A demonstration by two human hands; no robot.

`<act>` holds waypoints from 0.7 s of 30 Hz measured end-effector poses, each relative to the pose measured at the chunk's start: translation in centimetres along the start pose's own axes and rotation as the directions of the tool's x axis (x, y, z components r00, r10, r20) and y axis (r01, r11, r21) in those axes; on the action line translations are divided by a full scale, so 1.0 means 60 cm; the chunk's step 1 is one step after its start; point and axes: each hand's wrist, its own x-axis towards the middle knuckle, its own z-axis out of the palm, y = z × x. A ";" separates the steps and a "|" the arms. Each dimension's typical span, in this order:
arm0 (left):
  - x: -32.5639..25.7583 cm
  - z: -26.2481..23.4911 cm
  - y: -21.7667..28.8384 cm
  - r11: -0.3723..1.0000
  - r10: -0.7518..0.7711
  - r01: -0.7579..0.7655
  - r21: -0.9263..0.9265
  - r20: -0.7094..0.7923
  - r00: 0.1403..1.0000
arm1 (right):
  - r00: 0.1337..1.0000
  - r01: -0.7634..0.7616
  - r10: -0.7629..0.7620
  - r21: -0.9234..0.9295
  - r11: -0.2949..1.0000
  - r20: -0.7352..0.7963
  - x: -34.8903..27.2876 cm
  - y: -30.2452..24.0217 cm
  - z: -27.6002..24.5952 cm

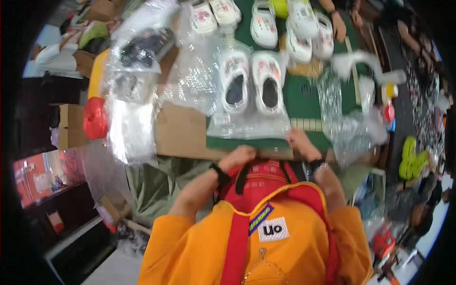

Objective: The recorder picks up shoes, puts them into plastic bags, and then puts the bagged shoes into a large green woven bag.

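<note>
Left hand (pixel 240 156) curled at worktop (pixel 185 133) edge, fingers' state unclear. Right hand (pixel 300 142) fingers pinching clear bag (pixel 249 124) holding white clogs (pixel 251 80).

Bright, even light from overhead, with few shadows. White glare glints off the clear bags (pixel 133 90) at left and centre. The whole view is soft with motion blur. Fisheye bends edges toward the black rim.

packing workshop — bagged white clogs (pixel 251 80) | cartons (pixel 71 126) | plastic bags (pixel 130 128)
</note>
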 end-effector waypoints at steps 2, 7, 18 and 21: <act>0.039 0.010 0.030 0.859 -0.264 0.289 -0.423 0.118 0.957 | 0.993 -0.092 0.103 0.155 0.984 -0.065 -0.012 -0.057 0.026; 0.111 0.053 0.124 0.364 -0.360 0.425 -0.829 0.295 0.885 | 0.990 -0.139 0.140 0.168 0.976 0.009 -0.023 -0.053 0.009; 0.152 0.117 0.125 0.432 -0.604 0.041 -0.901 -0.256 0.755 | 0.985 -0.168 0.161 -0.116 0.979 -0.067 -0.041 -0.056 0.031; 0.138 0.104 0.124 0.339 -0.706 -0.055 -0.939 -0.292 0.645 | 0.987 -0.134 0.119 -0.152 0.979 -0.105 -0.039 -0.032 -0.001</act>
